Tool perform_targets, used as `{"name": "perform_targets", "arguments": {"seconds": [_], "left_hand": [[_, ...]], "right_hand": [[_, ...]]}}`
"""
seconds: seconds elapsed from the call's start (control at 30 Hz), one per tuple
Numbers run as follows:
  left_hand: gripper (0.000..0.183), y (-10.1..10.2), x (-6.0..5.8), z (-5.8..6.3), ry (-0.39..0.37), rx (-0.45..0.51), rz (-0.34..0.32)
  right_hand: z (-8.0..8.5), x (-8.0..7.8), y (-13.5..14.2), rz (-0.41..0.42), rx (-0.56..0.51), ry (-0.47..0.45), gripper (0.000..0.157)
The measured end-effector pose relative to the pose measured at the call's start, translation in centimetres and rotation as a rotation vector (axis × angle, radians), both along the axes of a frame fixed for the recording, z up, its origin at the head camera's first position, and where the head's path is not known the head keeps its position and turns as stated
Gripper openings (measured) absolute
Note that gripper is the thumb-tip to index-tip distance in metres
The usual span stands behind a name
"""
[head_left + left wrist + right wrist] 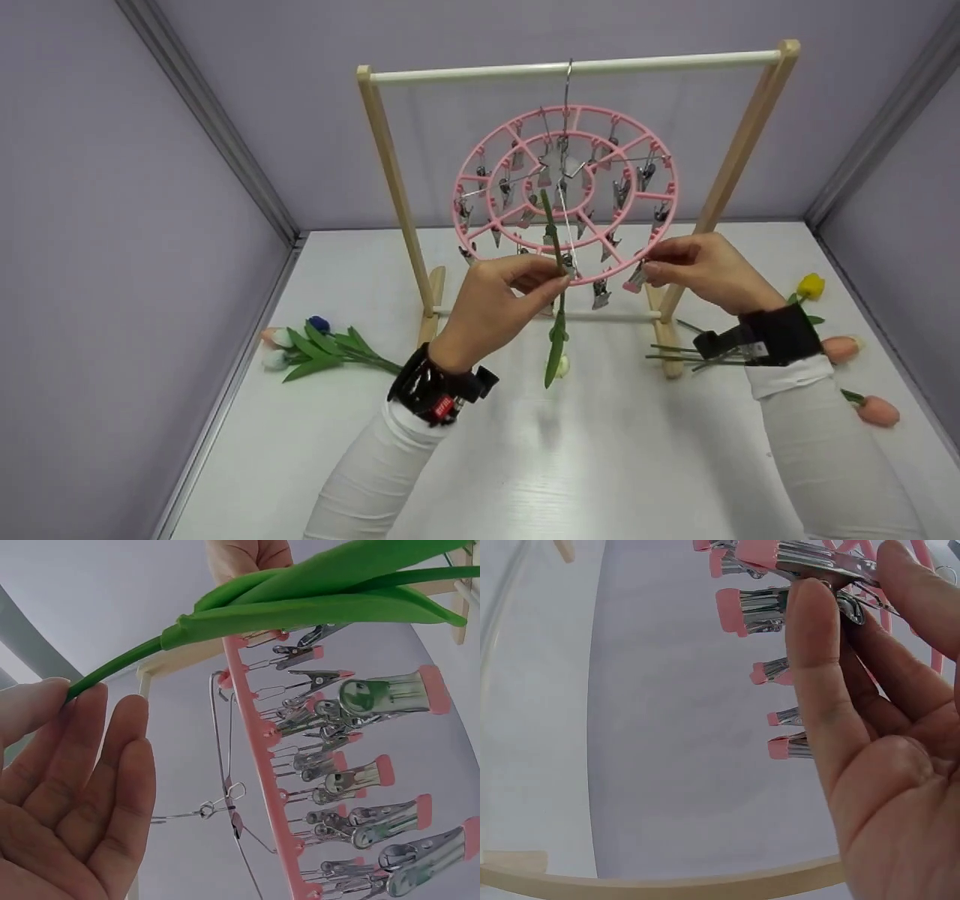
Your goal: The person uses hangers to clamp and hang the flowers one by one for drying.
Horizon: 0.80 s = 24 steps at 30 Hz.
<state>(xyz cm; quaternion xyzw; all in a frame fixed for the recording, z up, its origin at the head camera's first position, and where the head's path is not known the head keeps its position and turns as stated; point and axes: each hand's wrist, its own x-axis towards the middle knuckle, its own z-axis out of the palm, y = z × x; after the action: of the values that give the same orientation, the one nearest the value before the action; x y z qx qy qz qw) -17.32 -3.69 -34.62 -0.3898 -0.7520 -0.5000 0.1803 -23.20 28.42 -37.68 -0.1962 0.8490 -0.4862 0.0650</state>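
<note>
My left hand pinches the green stem of an artificial tulip between thumb and fingertips. The tulip hangs head down, its pale bloom partly behind a leaf, while the bare stem end points up in front of a pink round clip hanger. At the hanger's lower right rim, my right hand pinches a metal clip with pink tips. In the right wrist view, thumb and fingers are on that clip. Leaves of the tulip cross the top of the left wrist view.
The hanger hooks over the white bar of a wooden-legged rack. Several other tulips lie at the table's left. Peach tulips and a yellow tulip lie at the right, some stems under my right forearm.
</note>
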Motion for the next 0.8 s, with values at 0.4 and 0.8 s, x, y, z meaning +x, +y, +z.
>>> {"name": "perform_targets", "arguments": {"seconds": [0.4,0.8], "left_hand": [[0.013,0.2,-0.8,1.0,-0.078,-0.060,0.042],[0.013,0.1,-1.9,2.1,-0.090,-0.105,0.080]], "right_hand": [[-1.0,2.1,-2.3,-0.098,-0.076,-0.019,0.041],[-2.4,3.7,-7.4,-0.177,-0.521,0.087,0.029]]}}
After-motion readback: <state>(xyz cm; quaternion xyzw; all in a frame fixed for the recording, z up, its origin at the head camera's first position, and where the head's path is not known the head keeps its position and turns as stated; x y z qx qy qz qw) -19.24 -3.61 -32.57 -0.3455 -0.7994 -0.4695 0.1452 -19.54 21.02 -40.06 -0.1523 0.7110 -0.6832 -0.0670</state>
